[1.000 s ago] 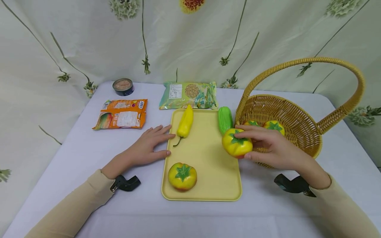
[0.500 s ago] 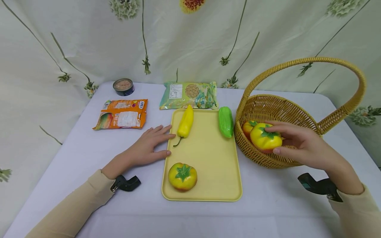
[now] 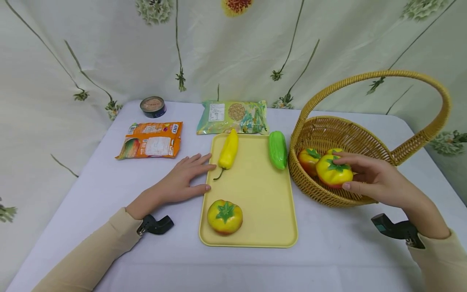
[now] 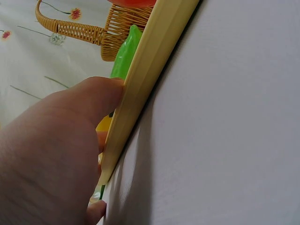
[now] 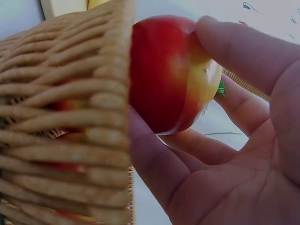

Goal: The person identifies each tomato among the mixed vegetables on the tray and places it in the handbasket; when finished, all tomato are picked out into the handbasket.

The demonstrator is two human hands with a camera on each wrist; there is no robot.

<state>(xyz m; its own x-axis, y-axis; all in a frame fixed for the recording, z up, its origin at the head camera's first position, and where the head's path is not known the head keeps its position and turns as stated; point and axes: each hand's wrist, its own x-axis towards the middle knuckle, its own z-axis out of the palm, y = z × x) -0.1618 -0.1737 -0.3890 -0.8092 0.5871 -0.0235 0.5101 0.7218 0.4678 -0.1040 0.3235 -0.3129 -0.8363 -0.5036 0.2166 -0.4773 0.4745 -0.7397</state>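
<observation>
My right hand (image 3: 381, 178) grips a yellow-and-red toy tomato (image 3: 333, 172) just inside the near rim of the wicker basket (image 3: 310, 188). In the right wrist view the thumb and curled fingers surround the tomato's (image 5: 164, 75) red underside, partly hidden by the basket's wall. Two more tomatoes lie in the basket, one (image 3: 309, 160) at the left and one mostly covered behind the held one. My left hand (image 3: 182, 178) rests with spread fingers against the left edge of the yellow tray (image 3: 255, 202); its thumb touches the tray's side in the left wrist view.
On the tray lie a yellow pepper (image 3: 228, 151) and another tomato (image 3: 225, 217). A green cucumber-like vegetable (image 3: 278, 150) leans on its right rim. Behind are a green bag (image 3: 233, 117), an orange packet (image 3: 151, 140) and a round tin (image 3: 153, 106). The basket's tall handle (image 3: 386, 74) arches over the right side.
My right hand has carried the tomato rightward from over the tray's right edge into the basket's opening, then slightly farther right and lower. The left hand stays against the tray.
</observation>
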